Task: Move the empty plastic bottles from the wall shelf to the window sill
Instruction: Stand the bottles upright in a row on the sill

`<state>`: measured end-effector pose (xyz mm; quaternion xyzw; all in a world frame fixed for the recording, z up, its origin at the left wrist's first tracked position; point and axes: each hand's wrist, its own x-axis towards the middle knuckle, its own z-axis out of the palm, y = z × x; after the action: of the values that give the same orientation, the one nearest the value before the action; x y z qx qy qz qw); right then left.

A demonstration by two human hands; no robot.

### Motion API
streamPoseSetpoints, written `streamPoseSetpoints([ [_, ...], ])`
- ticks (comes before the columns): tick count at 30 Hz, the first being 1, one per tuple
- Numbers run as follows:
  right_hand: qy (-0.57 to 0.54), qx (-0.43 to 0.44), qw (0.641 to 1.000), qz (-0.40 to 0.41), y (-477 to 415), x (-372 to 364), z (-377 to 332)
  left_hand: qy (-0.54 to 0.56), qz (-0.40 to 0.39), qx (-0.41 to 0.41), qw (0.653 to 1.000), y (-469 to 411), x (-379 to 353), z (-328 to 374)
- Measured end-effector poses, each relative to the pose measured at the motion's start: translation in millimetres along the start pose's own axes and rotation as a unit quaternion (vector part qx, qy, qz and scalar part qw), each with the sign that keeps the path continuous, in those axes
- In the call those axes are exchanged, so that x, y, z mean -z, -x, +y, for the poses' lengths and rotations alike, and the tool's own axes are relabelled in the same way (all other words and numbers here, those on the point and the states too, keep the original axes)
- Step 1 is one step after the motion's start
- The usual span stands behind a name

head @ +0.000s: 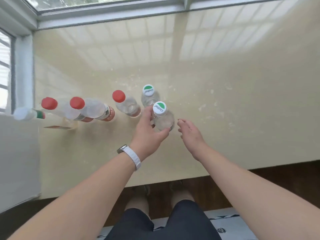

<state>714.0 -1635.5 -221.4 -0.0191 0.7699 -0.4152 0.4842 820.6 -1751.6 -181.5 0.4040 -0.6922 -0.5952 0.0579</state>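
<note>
We take the green-capped bottle [162, 121] in the grip as our landmark. The left hand [149, 131] wraps it from its left side, thumb across the near face and fingers curled round the far face, below the cap. The bottle stands upright on the window sill [233, 87], long axis vertical. We cannot tell whether its base bears fully on the sill. The right hand [189, 133] hovers just to its right, fingers loosely spread, holding nothing and not touching it.

Just behind it, toward the glass, stands a second green-capped bottle [150, 97], close enough to be knocked. Further to its left runs a row of three red-capped bottles [94, 110], with a white-capped bottle [26, 114] beyond them.

We judge this to be the set-down. The left hand alone must let go, and its clearest way out is back toward us, away from the neighbour behind.
</note>
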Motion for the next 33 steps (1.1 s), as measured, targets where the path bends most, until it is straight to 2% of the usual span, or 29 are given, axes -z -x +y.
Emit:
streamPoseSetpoints([
  [8,-0.067,-0.037,0.997,-0.013,-56,45,-9,-0.027,0.021,0.021,0.999,-48,-53,8],
  [18,-0.111,-0.047,0.992,-0.037,-94,65,-23,-0.068,0.048,0.013,0.996,-82,-81,24],
  [33,-0.091,-0.023,0.993,-0.072,-106,63,-27,-0.057,0.090,0.006,0.994,-84,-84,17],
])
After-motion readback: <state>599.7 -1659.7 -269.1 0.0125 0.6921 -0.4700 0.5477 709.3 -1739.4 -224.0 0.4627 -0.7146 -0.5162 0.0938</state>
